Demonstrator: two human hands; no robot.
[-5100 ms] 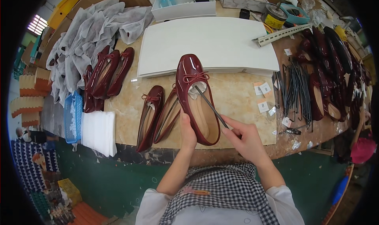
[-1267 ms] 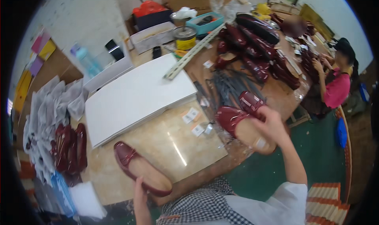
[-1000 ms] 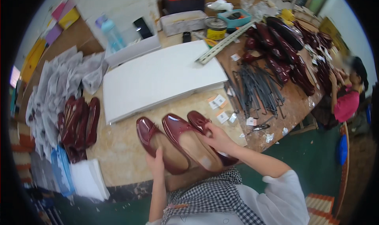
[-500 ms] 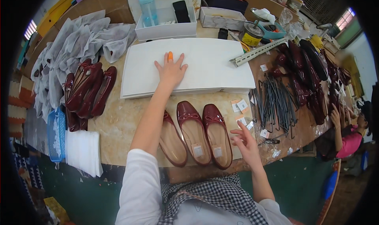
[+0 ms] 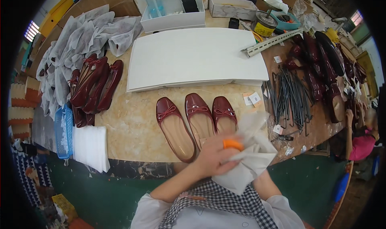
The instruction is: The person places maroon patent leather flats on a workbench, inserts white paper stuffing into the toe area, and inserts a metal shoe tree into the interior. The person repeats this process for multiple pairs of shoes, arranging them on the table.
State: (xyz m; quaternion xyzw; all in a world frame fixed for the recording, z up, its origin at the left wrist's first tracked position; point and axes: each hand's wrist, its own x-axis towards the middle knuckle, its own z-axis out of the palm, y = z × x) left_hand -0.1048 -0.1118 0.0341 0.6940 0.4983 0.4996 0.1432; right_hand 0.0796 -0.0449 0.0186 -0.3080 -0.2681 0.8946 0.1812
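My left hand (image 5: 217,154), with an orange finger cot on one finger, is closed on a crumpled sheet of white paper (image 5: 255,152) at the table's front edge. Hand and paper are smeared by motion. Behind that sheet my right hand is hidden; only its wrist and forearm (image 5: 264,183) show. Three dark red patent shoes with small bows lie side by side just beyond my hands: a left shoe (image 5: 175,130), a middle shoe (image 5: 197,108) and a right shoe (image 5: 224,108), the last two partly covered by my left hand and the paper.
A stack of white paper (image 5: 197,60) lies behind the shoes. At left are more red shoes (image 5: 94,84), wrapped shoes (image 5: 76,48), a blue basket (image 5: 63,142) and white sheets (image 5: 90,148). Black hooks (image 5: 289,100) and piled shoes (image 5: 317,68) lie right, near another person (image 5: 360,144).
My left hand has come back from the paper stack to the front right and now grips a crumpled sheet. My right hand has gone behind that sheet.
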